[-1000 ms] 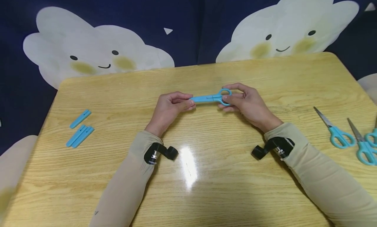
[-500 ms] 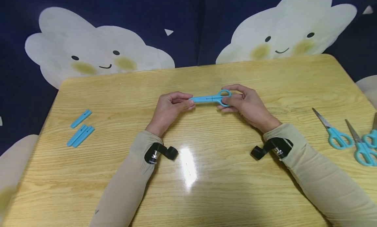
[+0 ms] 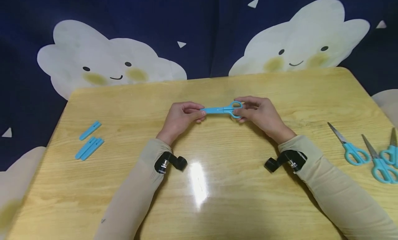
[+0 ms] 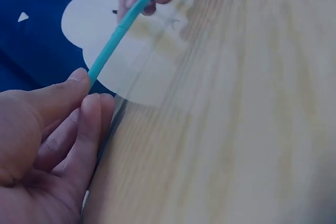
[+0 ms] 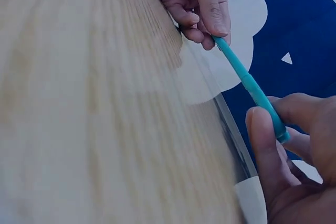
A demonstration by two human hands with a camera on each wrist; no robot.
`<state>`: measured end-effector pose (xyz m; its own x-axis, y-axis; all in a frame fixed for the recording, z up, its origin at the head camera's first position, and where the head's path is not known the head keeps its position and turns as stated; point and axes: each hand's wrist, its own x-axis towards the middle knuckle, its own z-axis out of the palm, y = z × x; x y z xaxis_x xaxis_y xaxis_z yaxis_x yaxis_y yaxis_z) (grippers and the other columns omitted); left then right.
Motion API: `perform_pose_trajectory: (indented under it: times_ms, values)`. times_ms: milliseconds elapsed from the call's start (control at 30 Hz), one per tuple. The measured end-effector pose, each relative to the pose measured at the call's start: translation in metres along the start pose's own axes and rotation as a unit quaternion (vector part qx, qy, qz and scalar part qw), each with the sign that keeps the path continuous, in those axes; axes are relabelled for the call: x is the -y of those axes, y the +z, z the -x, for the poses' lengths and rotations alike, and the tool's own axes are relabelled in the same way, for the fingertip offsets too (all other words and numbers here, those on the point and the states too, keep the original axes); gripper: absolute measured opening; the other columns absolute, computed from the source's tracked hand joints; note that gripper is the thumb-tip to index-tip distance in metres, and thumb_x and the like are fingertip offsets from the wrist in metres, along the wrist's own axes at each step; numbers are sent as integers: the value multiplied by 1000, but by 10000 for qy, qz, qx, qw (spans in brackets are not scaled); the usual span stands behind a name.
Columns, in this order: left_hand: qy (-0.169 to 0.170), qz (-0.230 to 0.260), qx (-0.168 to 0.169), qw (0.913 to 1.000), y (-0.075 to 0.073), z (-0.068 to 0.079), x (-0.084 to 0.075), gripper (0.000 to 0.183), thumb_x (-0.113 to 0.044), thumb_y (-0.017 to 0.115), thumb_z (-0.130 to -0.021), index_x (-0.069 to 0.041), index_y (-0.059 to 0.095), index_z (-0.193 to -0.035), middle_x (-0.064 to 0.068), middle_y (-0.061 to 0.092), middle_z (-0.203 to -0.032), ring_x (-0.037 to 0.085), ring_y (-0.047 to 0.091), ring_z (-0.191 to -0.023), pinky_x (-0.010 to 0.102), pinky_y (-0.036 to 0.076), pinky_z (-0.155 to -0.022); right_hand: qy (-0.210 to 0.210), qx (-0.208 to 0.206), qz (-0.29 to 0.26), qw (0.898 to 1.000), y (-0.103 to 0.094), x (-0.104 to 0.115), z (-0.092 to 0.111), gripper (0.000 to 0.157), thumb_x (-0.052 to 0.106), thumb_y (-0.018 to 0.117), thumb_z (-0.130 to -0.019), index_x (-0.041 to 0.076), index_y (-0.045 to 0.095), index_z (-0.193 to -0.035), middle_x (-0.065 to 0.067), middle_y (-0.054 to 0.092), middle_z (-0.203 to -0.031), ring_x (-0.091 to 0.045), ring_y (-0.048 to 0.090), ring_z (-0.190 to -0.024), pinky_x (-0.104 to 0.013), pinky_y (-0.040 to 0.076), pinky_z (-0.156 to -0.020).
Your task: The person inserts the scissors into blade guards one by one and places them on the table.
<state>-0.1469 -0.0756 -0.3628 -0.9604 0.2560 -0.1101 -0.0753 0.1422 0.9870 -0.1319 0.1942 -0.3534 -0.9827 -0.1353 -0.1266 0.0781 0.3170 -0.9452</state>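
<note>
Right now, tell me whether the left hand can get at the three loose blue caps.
Probably yes, once it lets go: the left hand pinches the capped end of a pair of scissors. I see nothing on the table between it and the loose caps, which look within reach.

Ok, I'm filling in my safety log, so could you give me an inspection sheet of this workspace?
Surface: wood-grain table, with a bright glare patch between the arms.
Job's things: held scissors, blades inside a blue cover; three loose covers lie at the left; three other scissors lie at the right, blades bare.
Clutter: nothing seen.
Hands: left hand pinches the blue cover's end; right hand holds the handles.
Cables: nothing seen.
Surroundings: dark blue cloth with smiling clouds behind the table.
</note>
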Motion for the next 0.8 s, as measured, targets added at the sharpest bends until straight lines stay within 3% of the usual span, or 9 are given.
perform_pose_trajectory:
  times_ms: [100,300,500,600,800]
  values:
    - [58,-748,-3,9972,-3,-3,-1,23,-20,78,-83,-9,74,-103,12,77,-91,13,73,-75,28,59,-74,-26,19,146,9999,-1,1,-2,49,30,78,-83,13,64,-127,0,66,-86,-19,71,-70,-32,60,-71]
    - [218,-2075,9,9780,-6,-7,-8,27,-31,82,-78,-17,75,-100,3,77,-94,12,72,-87,28,55,-82,8,-3,534,9986,-3,7,-6,46,32,79,-81,17,67,-123,-1,63,-86,-19,69,-68,-31,58,-66]
    - [483,-2655,-46,9629,-9,-11,-14,24,-31,82,-79,-17,75,-98,2,77,-90,12,70,-83,27,53,-77,-12,-85,1445,9895,-1,9,-16,42,39,79,-81,23,69,-119,-2,67,-90,-14,61,-68,-25,49,-57]
    - [563,-2861,-88,9565,-11,-13,-14,23,-31,81,-79,-18,76,-97,1,76,-88,12,68,-81,25,51,-74,-88,-56,1839,9829,0,9,-21,42,42,77,-81,25,69,-119,-2,68,-93,-14,57,-74,-24,46,-60]
    - [542,-2910,-235,9549,-10,-15,-15,23,-29,80,-80,-17,77,-100,2,75,-91,14,65,-81,25,50,-73,-281,-35,2182,9755,1,12,-28,43,41,76,-82,23,69,-120,-1,67,-96,-15,58,-82,-25,47,-69]
